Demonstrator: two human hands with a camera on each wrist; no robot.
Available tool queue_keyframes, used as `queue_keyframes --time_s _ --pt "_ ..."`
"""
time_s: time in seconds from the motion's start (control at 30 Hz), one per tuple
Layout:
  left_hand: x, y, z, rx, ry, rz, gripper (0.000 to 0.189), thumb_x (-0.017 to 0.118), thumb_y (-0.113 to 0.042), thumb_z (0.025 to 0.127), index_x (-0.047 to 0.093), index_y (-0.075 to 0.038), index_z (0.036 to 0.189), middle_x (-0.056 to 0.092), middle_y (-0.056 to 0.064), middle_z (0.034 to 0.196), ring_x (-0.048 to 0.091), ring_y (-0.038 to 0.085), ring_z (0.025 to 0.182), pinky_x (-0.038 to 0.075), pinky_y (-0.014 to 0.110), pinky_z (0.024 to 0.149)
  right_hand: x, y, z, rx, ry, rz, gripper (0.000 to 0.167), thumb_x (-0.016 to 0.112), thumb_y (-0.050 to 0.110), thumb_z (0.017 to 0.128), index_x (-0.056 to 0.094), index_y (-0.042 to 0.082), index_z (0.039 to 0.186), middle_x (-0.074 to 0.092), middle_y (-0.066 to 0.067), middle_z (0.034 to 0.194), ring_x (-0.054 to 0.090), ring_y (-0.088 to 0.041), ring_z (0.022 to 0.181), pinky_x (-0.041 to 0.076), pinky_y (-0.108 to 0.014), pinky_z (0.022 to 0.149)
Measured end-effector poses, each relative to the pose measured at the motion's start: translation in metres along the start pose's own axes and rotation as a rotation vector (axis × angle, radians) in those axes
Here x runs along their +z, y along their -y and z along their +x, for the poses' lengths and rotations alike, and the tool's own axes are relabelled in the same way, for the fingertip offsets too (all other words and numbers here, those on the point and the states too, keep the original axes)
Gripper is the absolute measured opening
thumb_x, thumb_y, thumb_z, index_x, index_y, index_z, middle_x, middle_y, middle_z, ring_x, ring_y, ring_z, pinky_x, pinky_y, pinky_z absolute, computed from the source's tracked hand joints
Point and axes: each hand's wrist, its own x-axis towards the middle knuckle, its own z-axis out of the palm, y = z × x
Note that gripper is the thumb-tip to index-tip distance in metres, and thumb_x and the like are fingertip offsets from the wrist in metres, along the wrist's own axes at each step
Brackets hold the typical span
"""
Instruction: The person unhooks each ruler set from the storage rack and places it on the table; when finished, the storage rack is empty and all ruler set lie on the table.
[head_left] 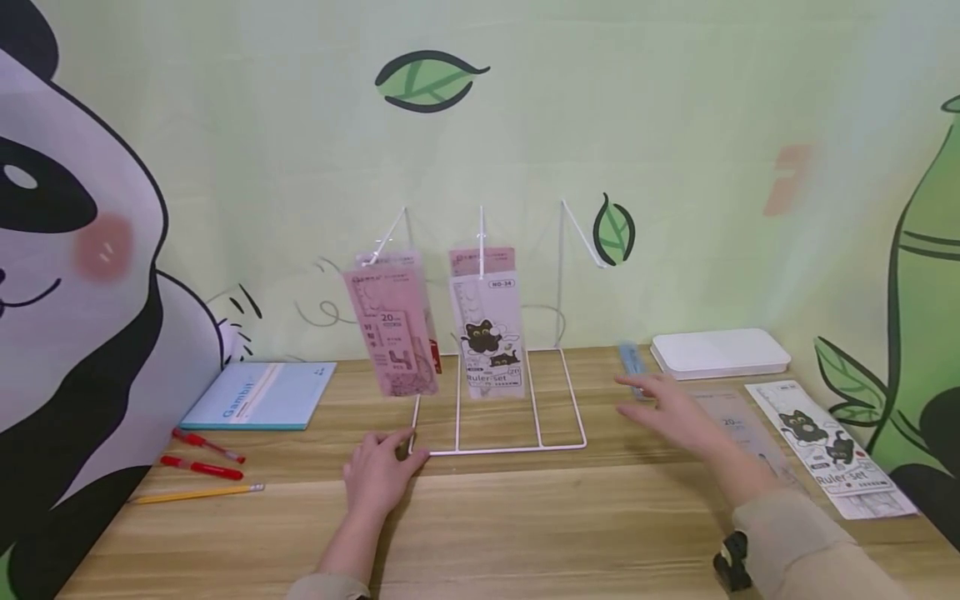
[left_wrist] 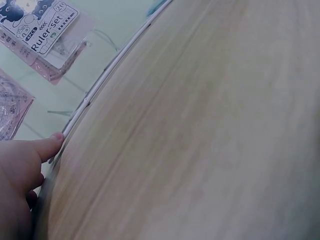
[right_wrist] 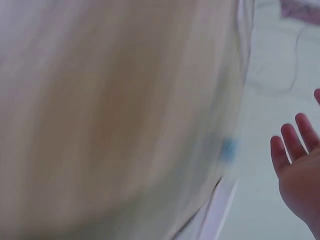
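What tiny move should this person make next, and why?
Probably bring the empty right hand down to the pink packet beneath that arm: the right hook of the white rack is bare, while hanging packets fill the other two, and the left hand holds the rack's near-left corner.

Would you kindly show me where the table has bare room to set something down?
The table is bare in front of the white rack, between the left hand and right sleeve, and, less widely, between that hand and the pencil. Crowded: right, with packets and white box; left, with notebook and red pens.
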Motion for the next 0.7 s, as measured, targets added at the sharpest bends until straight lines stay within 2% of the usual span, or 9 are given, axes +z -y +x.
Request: queue_keyframes --time_s 0.17,0.33,0.47,0.7 --pt "0.000 0.000 0.000 -0.003 -0.003 -0.003 0.046 0.066 -0.045 0.084 0.062 -0.023 0.124 0.053 0.013 0.119 0.047 0.033 0.104 0.030 0.048 0.082 0.022 0.038 0.027 -0.163 0.031 0.075 0.043 0.064 0.026 0.089 0.057 0.006 0.127 0.044 -0.023 0.131 0.043 -0.042 0.118 0.041 -0.056 0.089" --pt "0.001 0.001 0.001 -0.002 -0.008 -0.005 0.046 0.066 -0.045 0.084 0.062 -0.023 0.124 0.053 0.013 0.118 0.047 0.033 0.105 0.030 0.048 0.083 0.035 0.066 0.047 -0.272 0.015 0.057 0.043 0.070 0.023 0.084 0.060 0.010 0.125 0.044 -0.020 0.133 0.042 -0.038 0.121 0.039 -0.053 0.093" --pt "0.001 0.000 0.000 0.002 -0.015 -0.009 0.046 0.066 -0.046 0.084 0.063 -0.024 0.123 0.054 0.012 0.117 0.048 0.032 0.104 0.030 0.048 0.082 0.039 0.083 0.056 -0.294 0.009 0.046 0.043 0.071 0.027 0.083 0.063 0.013 0.122 0.043 -0.017 0.135 0.043 -0.037 0.121 0.039 -0.052 0.092" --pt "0.001 0.003 -0.001 0.013 -0.026 0.002 0.044 0.065 -0.047 0.084 0.064 -0.024 0.122 0.055 0.011 0.114 0.048 0.033 0.102 0.031 0.048 0.080 0.043 0.102 0.062 -0.244 0.048 0.102 0.043 0.069 0.028 0.085 0.062 0.012 0.124 0.038 -0.015 0.138 0.048 -0.036 0.117 0.043 -0.050 0.089"
